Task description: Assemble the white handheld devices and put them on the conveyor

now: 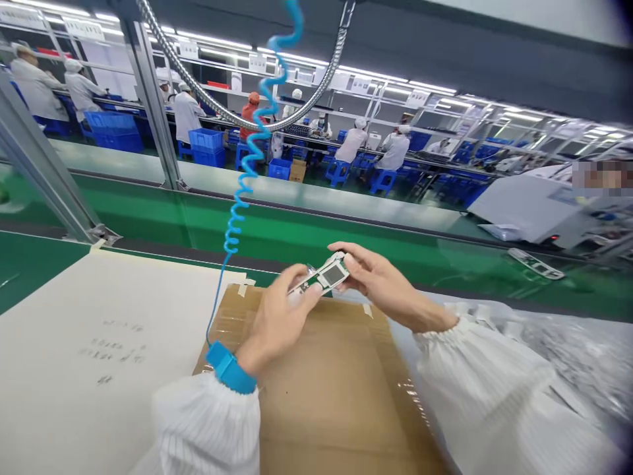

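Note:
Between my hands is a slim white device housing with a green circuit board and a small grey screen showing in it. My left hand grips its lower left end, the thumb lying along the near edge. At the upper right end, the fingers of my right hand close around it. The housing is tilted, above the far edge of a flat brown cardboard sheet. A blue wrist strap with a coiled blue cord is on my left wrist.
White paper with faint writing covers the bench at left. Clear plastic bags lie at right. Beyond, a green conveyor belt carries a similar white housing. A metal hose hangs overhead. Several people work across the room.

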Motion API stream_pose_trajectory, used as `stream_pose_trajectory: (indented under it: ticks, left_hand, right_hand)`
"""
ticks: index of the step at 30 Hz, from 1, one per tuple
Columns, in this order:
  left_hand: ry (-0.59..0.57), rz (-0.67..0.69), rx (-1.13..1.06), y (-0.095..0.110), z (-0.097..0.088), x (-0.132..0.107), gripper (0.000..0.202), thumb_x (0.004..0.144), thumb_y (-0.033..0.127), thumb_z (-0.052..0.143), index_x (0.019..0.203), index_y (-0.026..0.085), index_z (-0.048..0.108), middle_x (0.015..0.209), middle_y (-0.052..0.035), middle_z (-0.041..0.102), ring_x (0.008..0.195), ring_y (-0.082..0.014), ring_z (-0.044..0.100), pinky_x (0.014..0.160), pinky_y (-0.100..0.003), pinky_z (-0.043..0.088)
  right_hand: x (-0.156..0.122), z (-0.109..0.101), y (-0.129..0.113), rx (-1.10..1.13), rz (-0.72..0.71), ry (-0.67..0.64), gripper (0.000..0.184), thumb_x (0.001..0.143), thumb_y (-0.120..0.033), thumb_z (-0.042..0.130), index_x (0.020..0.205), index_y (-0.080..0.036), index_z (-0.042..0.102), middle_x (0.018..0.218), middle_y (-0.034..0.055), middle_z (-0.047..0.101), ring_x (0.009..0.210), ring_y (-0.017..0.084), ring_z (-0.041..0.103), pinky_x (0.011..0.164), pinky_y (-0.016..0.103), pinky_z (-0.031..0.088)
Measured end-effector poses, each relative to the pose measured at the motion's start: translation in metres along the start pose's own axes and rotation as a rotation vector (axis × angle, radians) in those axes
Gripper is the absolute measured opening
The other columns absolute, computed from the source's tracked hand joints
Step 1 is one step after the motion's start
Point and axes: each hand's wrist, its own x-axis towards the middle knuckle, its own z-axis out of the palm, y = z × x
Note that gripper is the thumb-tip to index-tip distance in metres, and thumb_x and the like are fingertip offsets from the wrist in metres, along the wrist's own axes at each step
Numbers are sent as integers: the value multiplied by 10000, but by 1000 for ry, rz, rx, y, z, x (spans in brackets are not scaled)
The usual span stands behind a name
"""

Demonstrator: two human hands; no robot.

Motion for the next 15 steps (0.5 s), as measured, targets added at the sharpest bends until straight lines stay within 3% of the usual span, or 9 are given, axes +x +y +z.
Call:
stream_pose_trajectory:
  ticks: [2,3,6,12,15]
  left_hand:
    - [-235,-109,-29,3,2,-4,256,895,392,559,1003,196,685,830,-48,708,743,-189,650,696,-298,467]
    - [-277,-145,-25,5,3,-5,232,894,373,549,940,190,685,757,-36,694,650,-173,623,636,-286,448]
    - [-216,-160,7,6,5,-7,184,877,327,547,877,193,673,773,-27,698,570,-144,580,576,-265,415]
    - [-129,-76,84,0,3,-4,162,841,298,578,896,242,720,756,-28,690,638,-180,593,587,-264,382]
    - [-12,-122,157,-1,3,-2,185,804,242,627,949,278,735,845,-46,726,769,-228,633,640,-284,376]
  right_hand:
    - [-14,5,4,-102,-57,53,385,911,-535,589,1186,-276,667,953,34,683,802,173,627,743,351,555]
    - [-19,6,6,-182,-104,107,363,926,-528,567,1175,-286,673,1002,40,685,840,184,621,764,360,538]
    - [-27,7,7,-458,-299,243,233,929,-457,596,1088,-320,697,1080,44,668,869,203,593,804,381,482]
    - [-23,7,6,-977,-500,263,79,919,-365,633,925,-303,683,1036,51,671,874,233,580,770,407,361]
    - [-14,9,14,-1180,-551,215,141,937,-267,595,807,-278,647,949,14,715,817,212,545,799,420,303]
